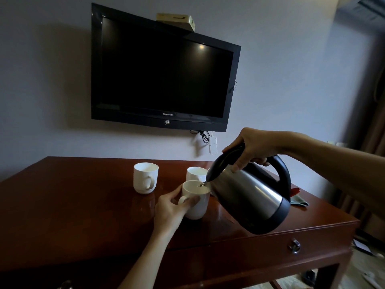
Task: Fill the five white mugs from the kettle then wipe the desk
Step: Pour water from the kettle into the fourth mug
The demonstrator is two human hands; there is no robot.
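Kettle (250, 197) right of 3 mugs (145, 177)

A dim room with a plain pale wall (291, 80). A black flat television (162, 74), its screen dark, hangs on the wall above and beyond the hands, a small yellowish box (176, 21) on its top edge. Cables and a white adapter (213, 146) dangle below it. The glossy reddish-brown wooden desk (73, 205) has a drawer with a metal pull (294, 246). Brown curtains (377, 130) hang at far right.
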